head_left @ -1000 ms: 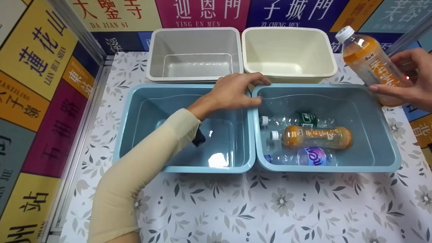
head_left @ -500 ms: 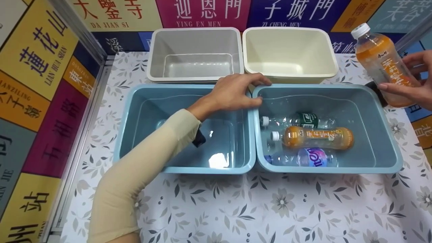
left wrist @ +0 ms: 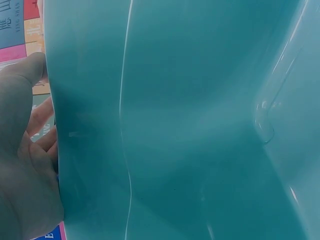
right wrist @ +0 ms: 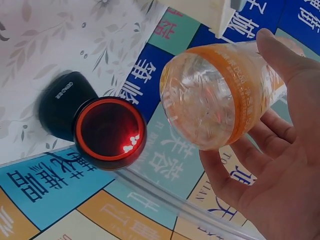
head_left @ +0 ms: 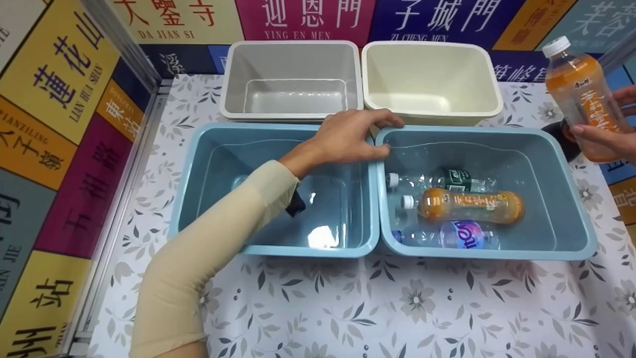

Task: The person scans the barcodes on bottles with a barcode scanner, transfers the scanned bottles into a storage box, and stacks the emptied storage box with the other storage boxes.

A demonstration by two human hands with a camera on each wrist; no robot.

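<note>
In the head view my left hand [head_left: 348,135] rests over the neighbouring rims of two blue bins, with its thumb and forefinger near the right bin's corner. Its fingers hang loosely beyond the rim in the left wrist view. At the far right my right hand [head_left: 616,141] grips a clear drink bottle [head_left: 587,94] with orange label and white cap, tilted, cap up. Just below its base in the right wrist view stands a black scanner-like device [right wrist: 110,132] with a round, red-lit window. The right blue bin [head_left: 561,199] contains three bottles lying down, one of them orange-labelled [head_left: 472,205].
The left blue bin [head_left: 218,164] stands under my left forearm. Behind the blue bins are a grey bin [head_left: 293,64] and a cream bin [head_left: 430,69]. Printed panels [head_left: 308,20] border the flower-patterned tabletop [head_left: 417,308] at the back and left.
My right hand has carried the bottle to the right, away from the blue bin, uncovering the black device beside the bin. The left hand stays on the rims.
</note>
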